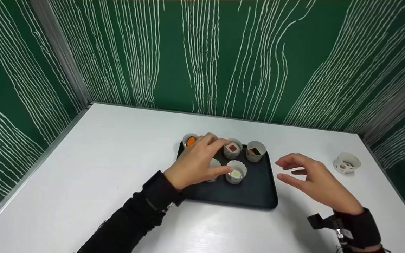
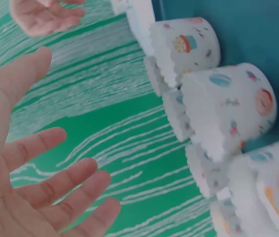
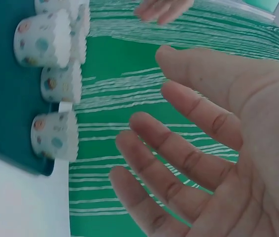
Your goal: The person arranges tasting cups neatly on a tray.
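Note:
My left hand (image 1: 197, 161) hovers over the left part of the black tray (image 1: 244, 196); in the left wrist view its fingers are spread and it holds nothing. Several white paper baking cups with scalloped rims and small prints stand on the tray. A back-left cup (image 1: 185, 137) holds an orange piece, and a back-middle cup (image 1: 232, 155) a white square with a red centre. Something dark green and orange lies in the back-right cup (image 1: 256, 157). The front cup (image 1: 235, 180) contains a white piece with a yellow-green centre. Another cup (image 1: 213, 163) is partly hidden behind my left hand. Right of the tray, my right hand (image 1: 308, 175) is in the air, fingers loosely bent, holding nothing.
One more paper cup (image 1: 346, 163) stands apart on the white table (image 1: 118, 154), to the right of the tray. Green panels (image 1: 171, 52) with white wavy lines rise along the table's back and sides.

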Demonstrator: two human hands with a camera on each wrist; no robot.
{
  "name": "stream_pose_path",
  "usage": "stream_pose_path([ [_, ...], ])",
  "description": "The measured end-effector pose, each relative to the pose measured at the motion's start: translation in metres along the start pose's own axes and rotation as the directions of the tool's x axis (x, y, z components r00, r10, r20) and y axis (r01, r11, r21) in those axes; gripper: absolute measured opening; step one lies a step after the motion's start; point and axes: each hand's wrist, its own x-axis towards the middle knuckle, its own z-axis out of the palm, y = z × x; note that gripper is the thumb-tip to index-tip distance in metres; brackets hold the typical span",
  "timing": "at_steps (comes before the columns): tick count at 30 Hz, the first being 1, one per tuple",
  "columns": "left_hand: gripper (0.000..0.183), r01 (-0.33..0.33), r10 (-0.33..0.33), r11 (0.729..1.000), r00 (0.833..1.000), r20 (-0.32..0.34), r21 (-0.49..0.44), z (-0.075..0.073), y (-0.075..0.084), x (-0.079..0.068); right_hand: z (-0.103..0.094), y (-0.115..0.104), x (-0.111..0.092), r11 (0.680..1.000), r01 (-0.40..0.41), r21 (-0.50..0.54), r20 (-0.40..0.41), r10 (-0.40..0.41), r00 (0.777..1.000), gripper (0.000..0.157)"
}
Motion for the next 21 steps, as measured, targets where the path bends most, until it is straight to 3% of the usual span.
stream_pose_path([
  [7, 0.064, 0.039, -0.039, 0.999, 0.999, -0.033, -0.007, -0.011, -0.006, -0.025, -0.017, 0.024, 0.002, 0.994, -0.071, -0.088, -0.022, 0.069, 0.997, 0.034],
  [13, 0.063, 0.051, -0.051, 0.999, 0.996, -0.074, 0.005, -0.018, -0.007, -0.038, -0.035, 0.056, 0.002, 0.986, -0.103, -0.134, -0.039, 0.098, 0.994, 0.04],
  [21, 0.063, 0.077, -0.076, 0.997, 0.995, -0.071, 0.011, -0.023, -0.008, -0.059, -0.051, 0.102, -0.003, 0.966, -0.152, -0.211, -0.057, 0.143, 0.988, 0.054],
])
